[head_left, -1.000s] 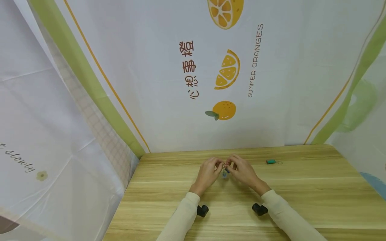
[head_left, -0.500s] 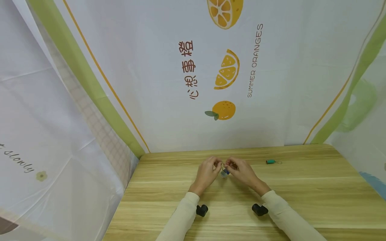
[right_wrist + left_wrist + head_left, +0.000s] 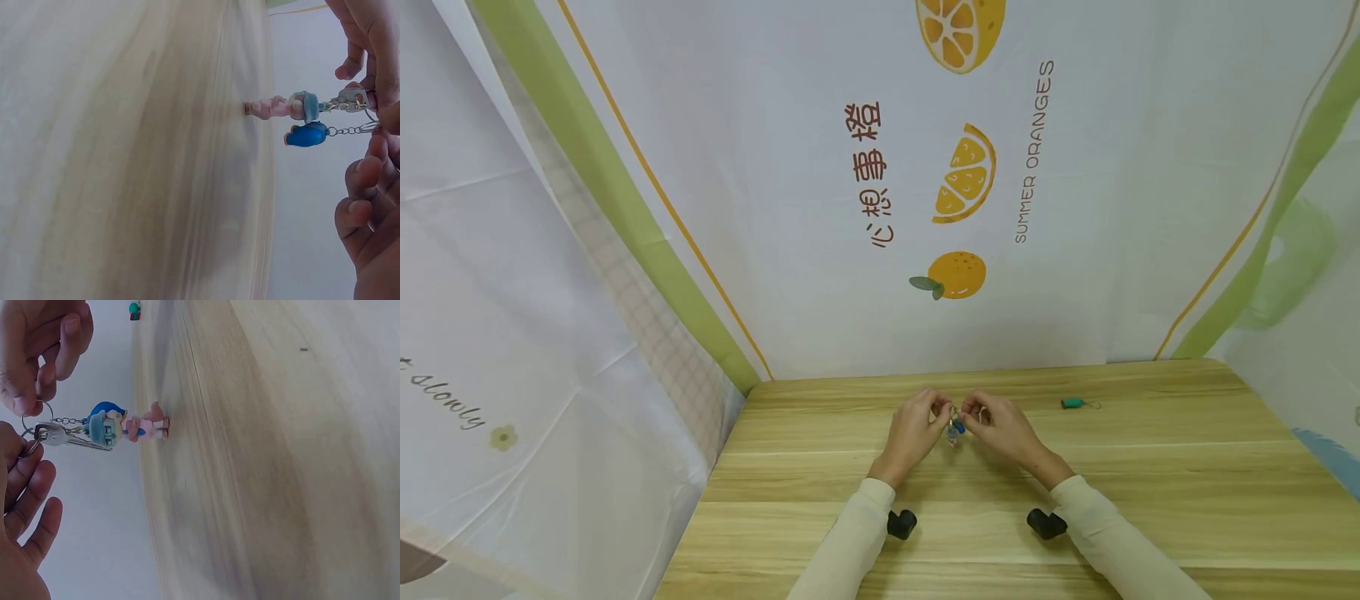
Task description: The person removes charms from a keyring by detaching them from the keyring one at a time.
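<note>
Both hands meet over the wooden table [image 3: 820,533]. The left hand [image 3: 916,429] pinches a key ring [image 3: 31,449] with its fingertips, with metal keys [image 3: 55,434] hanging from it. On the same bunch hangs a small figurine charm [image 3: 275,107], pink with a light-blue hat. Between thumb and finger, the right hand [image 3: 1002,427] pinches a thin split ring [image 3: 44,403]. A short chain [image 3: 353,130] runs from that ring to a blue charm [image 3: 306,134]. Ring and key bunch meet right at the fingertips, where fingers partly hide them.
To the right of the hands, a green charm [image 3: 1072,403] with a wire loop lies on the table. A black piece [image 3: 902,523] sits by the left sleeve and another black piece [image 3: 1047,522] by the right. White printed cloth [image 3: 805,250] hangs behind the table.
The hanging key bunch and charms have shifted slightly left, and the figurine and blue charm show more plainly between the hands. Both hands stay nearly in place, still pinching.
</note>
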### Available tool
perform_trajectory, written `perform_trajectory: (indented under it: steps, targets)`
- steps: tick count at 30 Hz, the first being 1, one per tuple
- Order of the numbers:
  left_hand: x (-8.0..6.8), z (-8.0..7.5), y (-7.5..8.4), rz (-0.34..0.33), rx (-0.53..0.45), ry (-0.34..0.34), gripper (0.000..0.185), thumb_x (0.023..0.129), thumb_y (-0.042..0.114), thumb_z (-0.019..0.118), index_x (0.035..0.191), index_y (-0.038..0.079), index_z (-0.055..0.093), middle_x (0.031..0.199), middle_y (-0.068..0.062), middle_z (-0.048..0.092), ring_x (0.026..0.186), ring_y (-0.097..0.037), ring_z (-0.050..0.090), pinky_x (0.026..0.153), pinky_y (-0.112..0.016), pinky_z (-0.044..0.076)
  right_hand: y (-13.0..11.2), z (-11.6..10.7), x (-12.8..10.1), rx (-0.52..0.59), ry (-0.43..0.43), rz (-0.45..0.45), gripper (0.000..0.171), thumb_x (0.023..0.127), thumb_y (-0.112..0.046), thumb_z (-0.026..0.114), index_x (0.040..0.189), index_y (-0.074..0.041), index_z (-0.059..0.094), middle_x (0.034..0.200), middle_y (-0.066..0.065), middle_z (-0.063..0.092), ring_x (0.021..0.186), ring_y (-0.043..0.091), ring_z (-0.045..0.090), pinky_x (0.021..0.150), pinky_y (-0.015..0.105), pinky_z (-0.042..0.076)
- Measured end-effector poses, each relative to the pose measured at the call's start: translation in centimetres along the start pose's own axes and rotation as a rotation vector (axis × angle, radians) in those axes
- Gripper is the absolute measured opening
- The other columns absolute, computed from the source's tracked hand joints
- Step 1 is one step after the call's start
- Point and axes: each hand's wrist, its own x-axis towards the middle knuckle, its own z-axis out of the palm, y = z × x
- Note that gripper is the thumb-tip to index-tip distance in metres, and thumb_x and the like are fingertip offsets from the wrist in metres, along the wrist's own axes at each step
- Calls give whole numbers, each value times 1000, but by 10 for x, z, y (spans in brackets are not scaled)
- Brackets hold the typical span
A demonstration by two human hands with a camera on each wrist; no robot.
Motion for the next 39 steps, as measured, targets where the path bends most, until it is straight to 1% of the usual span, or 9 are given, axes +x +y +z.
perform_trajectory:
  steps: [8,15,19,26,29,35,39]
  targets:
    - [0,2,0,19,5,-7,7,103,14,70,105,11,76,95,-1,74,85,-11,69,73,-18,55,-3,0,1,-21,-16,63,4,103,-17,72,100,-14,70,85,-7,67,70,3,55,64,24,49]
    - [1,2,2,31,-29,-15,8,103,14,70,105,10,76,95,-2,75,84,-12,69,72,-19,54,-3,-1,2,-20,-27,83,5,101,-14,71,98,-14,67,80,-7,62,65,5,50,59,24,43]
    - [1,1,4,45,-22,-25,8,104,15,70,105,9,76,95,-2,75,84,-13,70,72,-19,54,-3,-2,2,2,-39,82,5,103,-14,67,99,-12,67,82,-6,63,65,5,50,59,24,43]
    - [2,1,5,52,-12,-37,9,105,15,69,105,9,76,95,-2,75,85,-13,70,73,-20,55,-3,-2,2,21,-42,56,4,103,-10,67,99,-12,67,83,-5,64,66,4,50,61,24,45]
    - [2,1,5,53,-8,-25,9,105,15,69,105,9,76,95,-2,75,85,-13,69,73,-20,55,-4,-3,2,33,-45,47,4,103,-10,67,100,-13,67,84,-5,63,67,4,50,61,24,45]
    - [2,2,1,52,6,20,4,102,11,71,103,9,75,94,-2,74,84,-15,71,71,-18,55,-4,-4,2,47,-62,16,4,104,-13,67,100,-11,66,87,-5,63,71,5,52,65,25,46]
    - [2,2,0,57,1,26,4,102,12,71,103,9,75,93,-2,74,83,-16,71,71,-18,55,-4,-4,2,40,-54,14,5,103,-13,69,99,-12,66,86,-5,63,71,4,51,65,24,45]
